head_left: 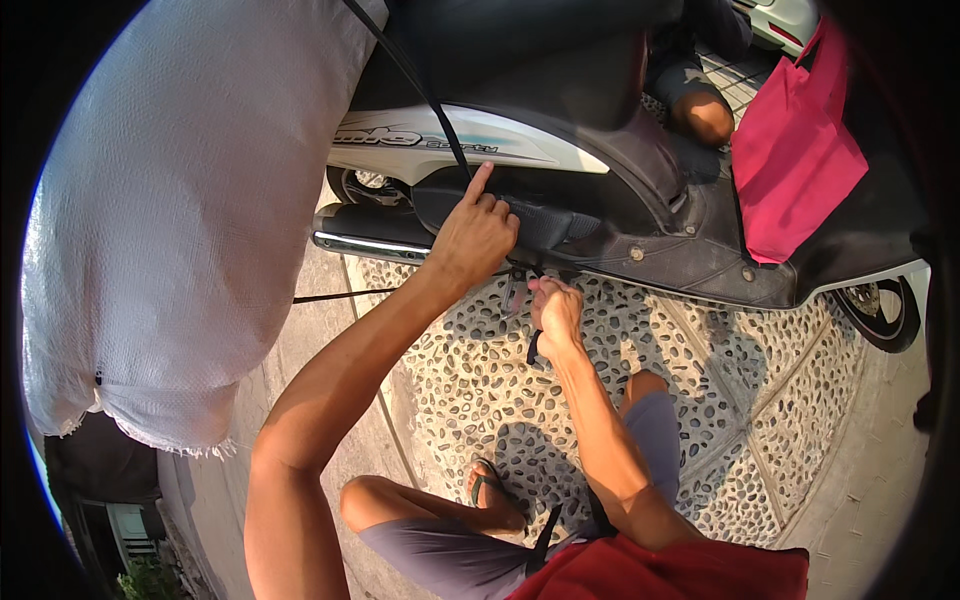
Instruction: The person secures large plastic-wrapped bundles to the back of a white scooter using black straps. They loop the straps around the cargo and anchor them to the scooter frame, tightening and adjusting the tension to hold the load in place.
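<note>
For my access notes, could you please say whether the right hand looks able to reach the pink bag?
Probably yes, with a stretch: nothing visible stands between the right hand and the pink bag, though a black strap seems to occupy that hand.

Bright, hard sun; my left hand well lit, looks sharp. Dark shadows on the pebbled paving. Glare along the silver strip at left, far scooter seat nearly black. Fisheye bends edges, black rim.

Black strap, narrow, drawn straight, slanting down across side of white-and-black scooter; scooter upright, front wheel toward right.
</note>
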Demonstrator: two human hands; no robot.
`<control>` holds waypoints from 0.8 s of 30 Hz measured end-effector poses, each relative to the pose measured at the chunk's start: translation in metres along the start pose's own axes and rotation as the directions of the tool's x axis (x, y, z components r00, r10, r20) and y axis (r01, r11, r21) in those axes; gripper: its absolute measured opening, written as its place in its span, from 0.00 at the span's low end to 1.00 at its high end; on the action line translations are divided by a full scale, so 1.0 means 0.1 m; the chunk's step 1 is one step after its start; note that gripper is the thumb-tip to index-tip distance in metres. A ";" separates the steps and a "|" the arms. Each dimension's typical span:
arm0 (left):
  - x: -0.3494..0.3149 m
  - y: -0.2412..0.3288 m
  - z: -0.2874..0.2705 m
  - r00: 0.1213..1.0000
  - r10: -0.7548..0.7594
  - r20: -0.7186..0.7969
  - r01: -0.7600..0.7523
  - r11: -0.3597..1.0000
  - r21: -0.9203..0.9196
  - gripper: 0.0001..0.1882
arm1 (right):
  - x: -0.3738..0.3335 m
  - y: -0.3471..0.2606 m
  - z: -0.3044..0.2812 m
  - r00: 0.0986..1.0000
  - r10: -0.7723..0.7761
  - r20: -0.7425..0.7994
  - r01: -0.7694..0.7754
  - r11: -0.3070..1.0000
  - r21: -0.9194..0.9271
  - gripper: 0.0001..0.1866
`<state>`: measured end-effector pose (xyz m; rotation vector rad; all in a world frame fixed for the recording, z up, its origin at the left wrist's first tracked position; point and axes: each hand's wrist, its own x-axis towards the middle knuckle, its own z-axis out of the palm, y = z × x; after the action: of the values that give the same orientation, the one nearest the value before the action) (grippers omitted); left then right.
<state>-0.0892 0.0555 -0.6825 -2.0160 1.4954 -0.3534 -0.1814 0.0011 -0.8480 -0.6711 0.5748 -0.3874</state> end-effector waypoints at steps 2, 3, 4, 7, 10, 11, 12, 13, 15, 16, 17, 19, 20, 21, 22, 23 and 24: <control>0.03 -0.02 0.13 0.987 0.043 -0.156 -0.050 0.998 -0.041 0.07 | 0.03 0.03 0.04 1.000 -0.011 -0.011 0.011 0.999 0.045 0.10; 0.01 -0.01 0.20 0.977 0.017 -0.210 -0.032 0.997 -0.065 0.09 | 0.03 0.03 0.06 1.000 -0.024 -0.007 0.024 0.999 0.036 0.10; 0.00 0.04 0.26 0.967 0.012 -0.253 -0.039 0.994 -0.100 0.11 | 0.03 0.04 0.07 0.998 -0.056 0.004 0.056 0.997 0.044 0.10; -0.03 0.10 0.32 0.975 -0.041 -0.218 0.030 0.998 -0.054 0.08 | 0.00 0.05 0.17 0.997 -0.076 0.016 0.075 0.996 0.048 0.11; 0.12 0.08 0.22 0.999 0.027 -0.021 -0.025 0.996 0.080 0.07 | -0.02 0.09 0.32 0.984 -0.173 -0.033 0.171 0.983 -0.060 0.12; 0.22 0.06 0.17 0.996 0.014 0.083 -0.012 1.000 -0.026 0.07 | -0.03 0.11 0.37 0.976 -0.208 -0.057 0.202 0.974 -0.101 0.13; 0.34 0.04 0.12 0.983 -0.017 0.184 0.036 0.994 -0.100 0.08 | -0.02 0.12 0.42 0.975 -0.212 -0.074 0.207 0.976 -0.073 0.13; 0.43 0.00 0.08 0.969 -0.016 0.246 0.064 0.980 -0.187 0.08 | -0.01 0.13 0.45 0.972 -0.216 -0.090 0.213 0.976 -0.043 0.13; 0.59 -0.07 0.03 0.938 -0.038 0.344 0.120 0.968 -0.219 0.09 | 0.01 0.13 0.51 0.958 -0.272 -0.092 0.267 0.962 -0.060 0.12; 0.64 -0.08 0.01 0.922 -0.029 0.386 0.130 0.963 -0.237 0.09 | 0.02 0.13 0.53 0.948 -0.303 -0.092 0.295 0.951 -0.094 0.12; 0.69 -0.10 -0.01 0.915 -0.049 0.401 0.165 0.952 -0.259 0.10 | 0.02 0.13 0.55 0.937 -0.336 -0.094 0.323 0.938 -0.126 0.12; 0.72 -0.11 -0.04 0.894 -0.096 0.438 0.238 0.929 -0.282 0.10 | 0.01 0.14 0.58 0.938 -0.336 -0.090 0.320 0.934 -0.157 0.12; 0.71 -0.11 -0.06 0.904 -0.107 0.413 0.230 0.937 -0.262 0.10 | 0.00 0.15 0.58 0.926 -0.369 -0.081 0.353 0.922 -0.161 0.12; 0.69 -0.12 -0.09 0.915 -0.121 0.385 0.225 0.945 -0.239 0.10 | -0.02 0.15 0.58 0.918 -0.387 -0.092 0.371 0.916 -0.155 0.12; 0.65 -0.12 -0.12 0.930 -0.109 0.351 0.200 0.951 -0.236 0.10 | -0.04 0.16 0.58 0.923 -0.371 -0.101 0.356 0.923 -0.145 0.12; 0.59 -0.13 -0.16 0.971 -0.106 0.213 0.147 0.971 -0.187 0.09 | -0.05 0.17 0.56 0.929 -0.357 -0.101 0.350 0.934 -0.076 0.12; 0.52 -0.14 -0.18 0.996 -0.074 0.059 0.082 0.985 -0.149 0.08 | -0.06 0.17 0.55 0.921 -0.373 -0.112 0.366 0.928 -0.073 0.12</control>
<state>-0.0710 0.0037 -0.6666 -2.1897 1.4517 -0.2212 -0.1499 0.0420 -0.8226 -0.8110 0.5769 -0.7755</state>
